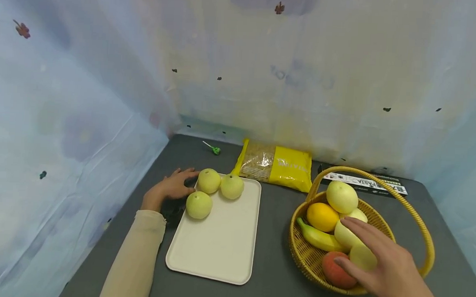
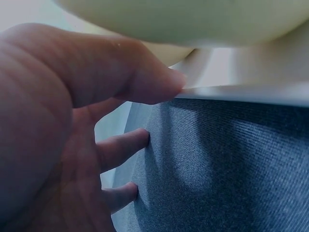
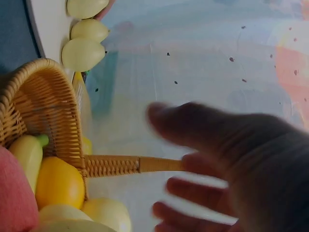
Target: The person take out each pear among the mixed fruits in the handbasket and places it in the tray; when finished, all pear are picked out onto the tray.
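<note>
My left hand [image 1: 174,186] is at the far left corner of a white tray [image 1: 221,249], fingers spread beside three pale green round fruits [image 1: 199,205]. In the left wrist view the thumb of my left hand [image 2: 87,96] lies at the tray rim [image 2: 251,92], below a fruit [image 2: 188,19], with other fingertips down at the grey cloth. My right hand [image 1: 392,266] hovers over the right side of a wicker basket [image 1: 306,269], fingers extended, holding nothing. Inside are a banana [image 1: 319,239], a yellow-orange fruit [image 1: 322,217], a red fruit [image 1: 338,270] and several pale green fruits [image 1: 342,197].
A yellow pasta bag [image 1: 293,166] lies behind the tray, and a green lollipop [image 1: 215,150] is at the back left. Behind the basket lies a black box [image 1: 364,183]. The basket's tall handle [image 1: 414,214] arches over its right side. Patterned curtains [image 1: 305,80] surround the table's back and sides.
</note>
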A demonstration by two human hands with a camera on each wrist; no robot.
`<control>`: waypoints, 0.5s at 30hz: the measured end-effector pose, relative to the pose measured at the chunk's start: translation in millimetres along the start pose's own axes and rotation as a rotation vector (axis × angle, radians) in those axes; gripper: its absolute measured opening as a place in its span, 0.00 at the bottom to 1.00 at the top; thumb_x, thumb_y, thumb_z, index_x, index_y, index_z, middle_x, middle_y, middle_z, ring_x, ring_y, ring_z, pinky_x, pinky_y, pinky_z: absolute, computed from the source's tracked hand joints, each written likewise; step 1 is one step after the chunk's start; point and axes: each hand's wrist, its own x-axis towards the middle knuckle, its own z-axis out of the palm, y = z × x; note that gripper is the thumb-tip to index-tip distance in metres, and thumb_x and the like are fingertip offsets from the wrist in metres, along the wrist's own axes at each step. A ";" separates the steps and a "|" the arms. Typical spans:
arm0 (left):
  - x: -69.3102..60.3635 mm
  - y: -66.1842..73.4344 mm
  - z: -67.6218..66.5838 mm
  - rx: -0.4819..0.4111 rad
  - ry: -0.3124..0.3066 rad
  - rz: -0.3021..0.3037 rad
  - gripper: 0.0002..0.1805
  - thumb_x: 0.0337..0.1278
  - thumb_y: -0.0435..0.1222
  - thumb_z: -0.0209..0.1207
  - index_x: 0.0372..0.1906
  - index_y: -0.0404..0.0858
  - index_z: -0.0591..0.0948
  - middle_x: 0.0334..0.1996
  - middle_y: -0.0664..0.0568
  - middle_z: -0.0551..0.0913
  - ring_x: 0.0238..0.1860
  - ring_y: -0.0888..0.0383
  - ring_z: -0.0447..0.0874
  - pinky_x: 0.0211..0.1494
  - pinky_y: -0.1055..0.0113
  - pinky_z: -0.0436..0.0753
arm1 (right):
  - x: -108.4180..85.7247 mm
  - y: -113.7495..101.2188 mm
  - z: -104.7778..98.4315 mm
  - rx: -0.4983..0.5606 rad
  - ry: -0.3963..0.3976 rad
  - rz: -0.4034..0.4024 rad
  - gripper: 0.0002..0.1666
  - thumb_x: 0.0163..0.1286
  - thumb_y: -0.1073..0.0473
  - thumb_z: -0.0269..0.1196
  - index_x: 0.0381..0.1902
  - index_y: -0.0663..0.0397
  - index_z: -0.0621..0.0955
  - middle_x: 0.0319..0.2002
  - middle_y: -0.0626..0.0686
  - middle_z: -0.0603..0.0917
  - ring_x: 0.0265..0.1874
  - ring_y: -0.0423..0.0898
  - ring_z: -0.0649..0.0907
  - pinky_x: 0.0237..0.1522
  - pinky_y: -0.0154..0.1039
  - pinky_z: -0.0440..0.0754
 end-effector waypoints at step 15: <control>-3.3 0.8 0.7 -0.034 0.007 0.012 0.38 0.77 0.41 0.61 0.87 0.41 0.66 0.89 0.34 0.52 0.87 0.21 0.35 0.75 0.11 0.35 | -6.4 21.6 2.8 -0.180 -0.373 0.176 0.44 0.54 0.48 0.86 0.64 0.65 0.85 0.61 0.68 0.86 0.52 0.68 0.88 0.39 0.64 0.89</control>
